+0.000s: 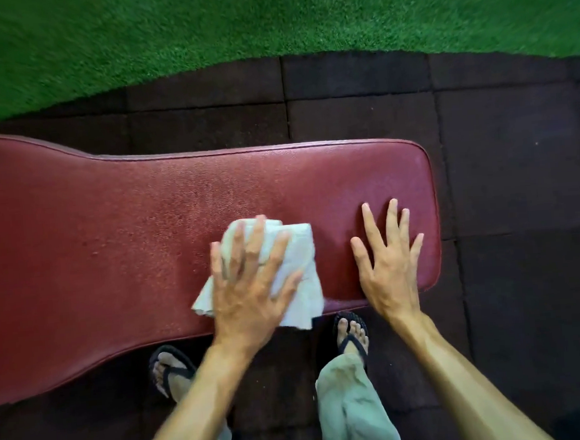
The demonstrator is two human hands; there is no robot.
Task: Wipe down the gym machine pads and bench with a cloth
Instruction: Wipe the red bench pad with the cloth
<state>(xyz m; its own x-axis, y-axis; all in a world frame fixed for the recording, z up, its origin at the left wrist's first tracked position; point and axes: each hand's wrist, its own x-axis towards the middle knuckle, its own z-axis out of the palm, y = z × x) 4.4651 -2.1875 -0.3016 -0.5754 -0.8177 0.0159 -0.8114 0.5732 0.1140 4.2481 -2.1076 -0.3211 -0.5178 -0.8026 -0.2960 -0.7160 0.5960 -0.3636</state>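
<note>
A dark red padded bench (111, 239) runs across the view from the left edge to a rounded end at the right. A crumpled white cloth (299, 257) lies on its near middle part. My left hand (248, 284) presses flat on the cloth with fingers spread and straight. My right hand (389, 261) rests flat on the bare pad near the bench's right end, fingers spread, holding nothing. The cloth sticks out on both sides of my left hand.
Dark rubber floor tiles (518, 169) surround the bench. Green artificial turf (267, 18) covers the floor beyond. My feet in black flip-flops (351, 332) stand at the bench's near edge, the left one partly under it.
</note>
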